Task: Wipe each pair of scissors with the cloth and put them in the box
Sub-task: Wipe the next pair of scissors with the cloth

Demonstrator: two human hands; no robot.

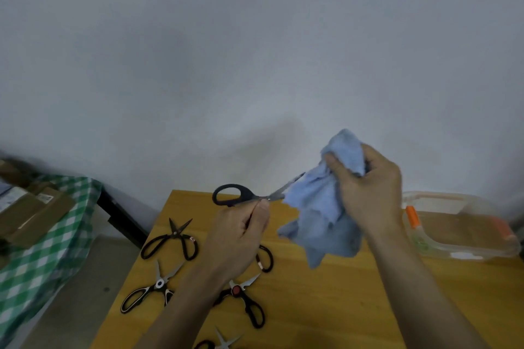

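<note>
My left hand (241, 231) grips a pair of black-handled scissors (241, 195) by the handle, lifted above the wooden table (326, 306). The blades point right into a light blue cloth (320, 207), which hides their tips. My right hand (368, 190) grips the bunched cloth around the blades. A clear plastic box (459, 227) with orange clips sits at the table's right edge. Several other scissors lie on the table: a black pair (173, 238), a black-and-white pair (150, 289), one with a red pivot (243, 300), one partly under my left hand (265, 259), and one at the bottom edge (221, 343).
To the left stands another table with a green checked cloth (42, 258) and brown cardboard boxes (31, 212). A grey wall rises behind the table. A gap of grey floor (85, 306) lies between the two tables.
</note>
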